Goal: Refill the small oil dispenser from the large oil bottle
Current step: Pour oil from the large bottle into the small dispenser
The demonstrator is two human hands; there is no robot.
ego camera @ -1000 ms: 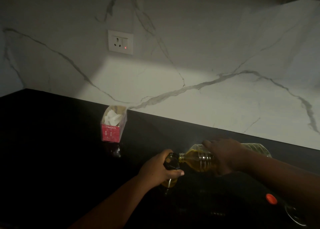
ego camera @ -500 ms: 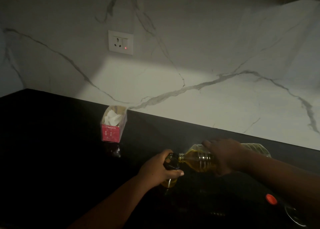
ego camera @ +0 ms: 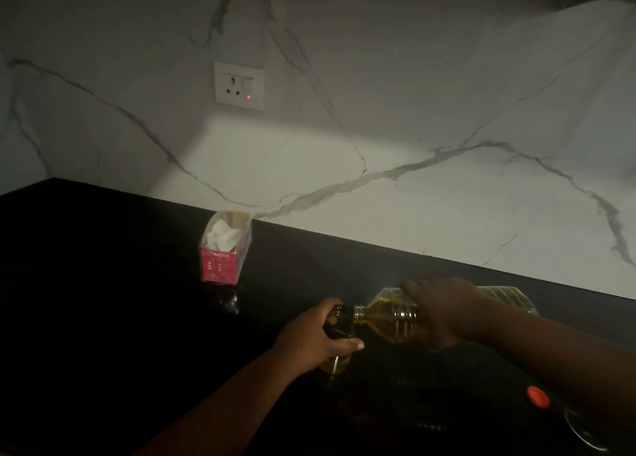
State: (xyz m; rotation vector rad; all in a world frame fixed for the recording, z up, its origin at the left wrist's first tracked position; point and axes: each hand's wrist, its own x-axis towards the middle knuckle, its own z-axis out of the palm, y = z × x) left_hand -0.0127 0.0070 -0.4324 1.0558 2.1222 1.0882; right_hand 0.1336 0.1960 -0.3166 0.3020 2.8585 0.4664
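My left hand grips the small oil dispenser, a dark bottle standing upright on the black counter, with yellow oil showing at its base. My right hand holds the large clear oil bottle on its side, nearly level. Its open neck rests at the dispenser's mouth. Yellow oil fills the lower part of the large bottle's neck. Most of the large bottle's body is hidden behind my right hand and arm.
A pink tissue box stands at the back of the counter near the marble wall. A wall socket with a red light sits above it. An orange-red cap lies at the lower right beside a round glass rim.
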